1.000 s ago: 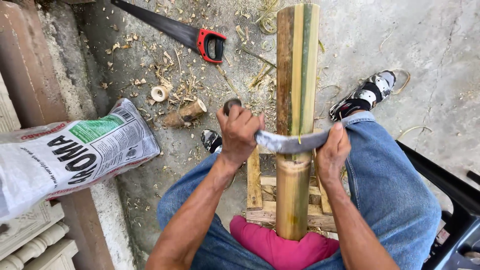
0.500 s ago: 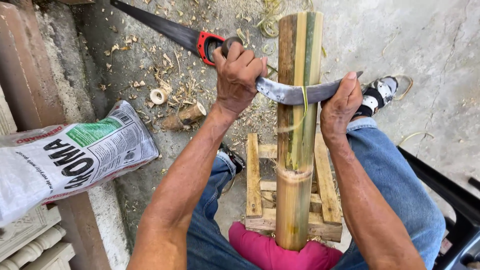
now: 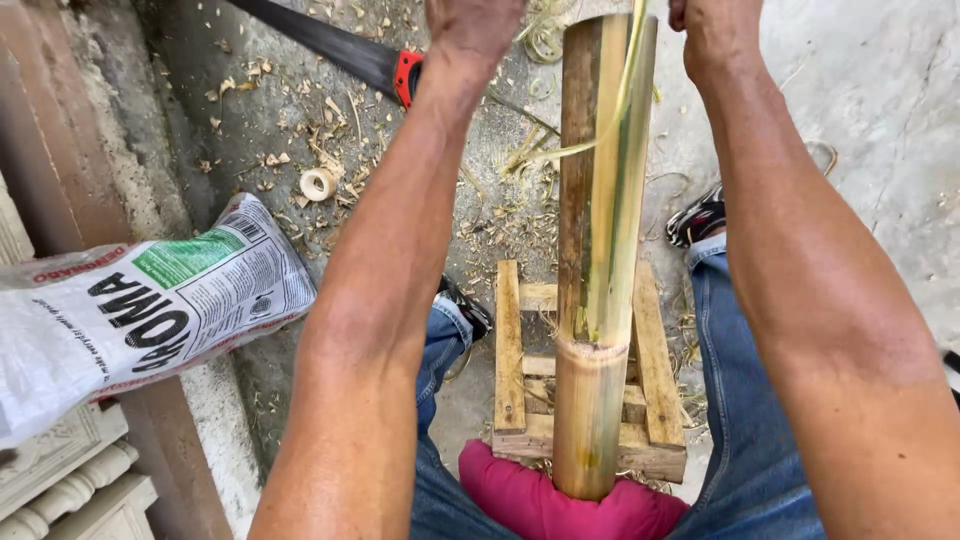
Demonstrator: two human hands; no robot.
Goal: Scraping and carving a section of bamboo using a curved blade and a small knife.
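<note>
Hands first, from the head camera: my left hand [image 3: 470, 25] and right hand [image 3: 712, 22] are raised at the frame's top edge either side of one bamboo pole [image 3: 597, 300]; cropped, so I cannot tell what they grip. I judge the pole stiff, fairly heavy, slick-skinned, best held below its node. It stands upright on one small wooden stool [image 3: 520, 380], its foot against a pink cloth [image 3: 520, 500]. One handsaw [image 3: 345, 50], one printed sack [image 3: 140, 310] and one cut bamboo ring [image 3: 318, 183] lie nearby.
</note>
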